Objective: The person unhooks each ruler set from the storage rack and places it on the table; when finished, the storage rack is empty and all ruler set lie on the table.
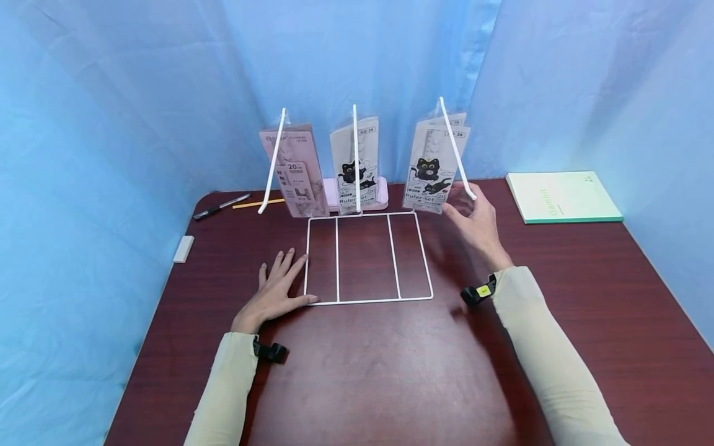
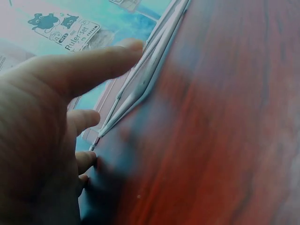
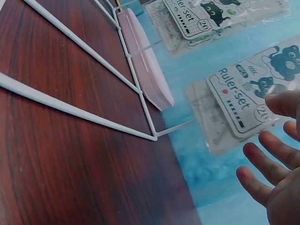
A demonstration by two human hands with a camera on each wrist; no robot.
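Note:
A white wire rack (image 1: 388, 300) stands on the table, with three prongs pointing toward me. Clear packs hang from it: a pink ruler pack (image 1: 303, 179) on the left prong, a cat-print ruler set (image 1: 347, 158) on the middle one, and cat-print ruler sets (image 1: 429, 158) on the right. With fingers spread, my left hand (image 1: 272, 297) rests at the rack's left side, its thumb and fingertips on or beside the base wire. My right hand (image 1: 481, 224) is at the lower corner of the right-hand ruler sets, fingers loosely bent; whether the thumb touches the pack is unclear.
Behind the rack lies a pale pink case (image 1: 382, 193). A black pen (image 1: 222, 206), a yellow pencil (image 1: 253, 204) and a white eraser (image 1: 183, 249) lie to the left. At the right back is a green notebook (image 1: 563, 197). Blue curtains (image 1: 139, 93) surround the table.

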